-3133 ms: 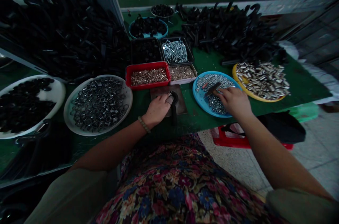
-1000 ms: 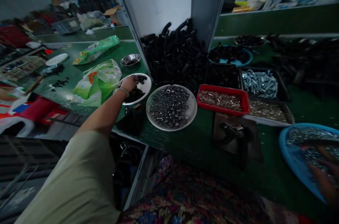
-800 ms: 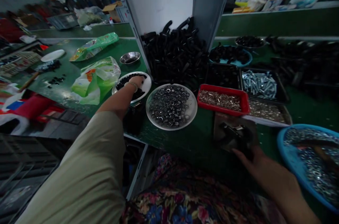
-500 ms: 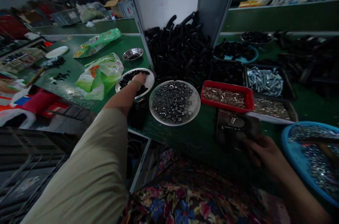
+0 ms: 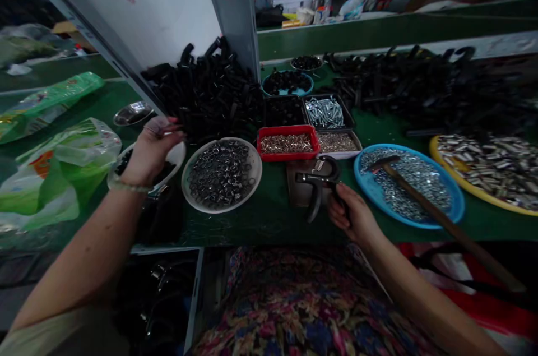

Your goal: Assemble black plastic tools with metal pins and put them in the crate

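Observation:
My left hand [image 5: 153, 148] is raised over the white plate [image 5: 181, 155] of small black parts, its fingertips pinched together; what they hold, if anything, I cannot make out. My right hand [image 5: 353, 213] grips a black curved part with a small spring [image 5: 315, 182] by its right end. That part lies over a flat dark metal block [image 5: 294, 171] on the green bench. Between the hands stands a round white tray [image 5: 256, 162] full of shiny metal rings.
Behind are a red bin [image 5: 313, 157] of small pins, bolts [image 5: 323, 112] in a black tray and heaped black curved parts [image 5: 210, 98]. To the right, a hammer [image 5: 437, 213] lies across a blue basin [image 5: 361, 176], beside a yellow tray [image 5: 458, 188] of metal pieces.
My left hand has lifted from among the black parts on the plate. The view has swung right. My right hand still holds the black curved part.

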Tool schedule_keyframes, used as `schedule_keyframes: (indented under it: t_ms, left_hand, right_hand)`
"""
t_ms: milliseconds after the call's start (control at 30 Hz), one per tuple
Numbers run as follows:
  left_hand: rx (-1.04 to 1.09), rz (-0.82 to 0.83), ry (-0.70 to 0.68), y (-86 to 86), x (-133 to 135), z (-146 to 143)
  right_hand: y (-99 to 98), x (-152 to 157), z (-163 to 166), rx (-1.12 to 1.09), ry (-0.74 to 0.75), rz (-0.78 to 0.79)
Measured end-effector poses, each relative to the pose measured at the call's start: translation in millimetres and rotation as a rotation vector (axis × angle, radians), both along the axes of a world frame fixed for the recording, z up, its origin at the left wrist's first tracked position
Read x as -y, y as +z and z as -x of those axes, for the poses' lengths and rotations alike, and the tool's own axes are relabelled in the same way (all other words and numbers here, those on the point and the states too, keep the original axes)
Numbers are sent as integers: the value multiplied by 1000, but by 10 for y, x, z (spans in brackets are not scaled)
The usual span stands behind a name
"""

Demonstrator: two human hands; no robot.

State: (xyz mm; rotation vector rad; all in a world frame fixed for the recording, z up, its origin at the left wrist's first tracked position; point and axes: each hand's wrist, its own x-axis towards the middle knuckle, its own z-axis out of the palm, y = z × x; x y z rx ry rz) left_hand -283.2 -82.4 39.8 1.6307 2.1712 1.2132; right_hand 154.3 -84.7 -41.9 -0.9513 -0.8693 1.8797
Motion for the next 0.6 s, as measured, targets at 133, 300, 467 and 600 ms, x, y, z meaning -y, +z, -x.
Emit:
schedule_keyframes:
  t_ms: [133, 300, 467, 600]
  left_hand:
    - [384, -167, -274, -281, 327, -1473]
    - [600, -143, -310, -548, 399, -2380]
    - [415, -176, -310, -615, 435, -2497]
    - [267, -97, -315, -879, 521, -2670]
  right_hand:
    - [81, 69, 188, -84, 62, -6]
    - [128, 163, 122, -101, 74, -10]
    - [90, 226, 29, -66, 28, -11]
    - [103, 165, -6, 177, -40, -68]
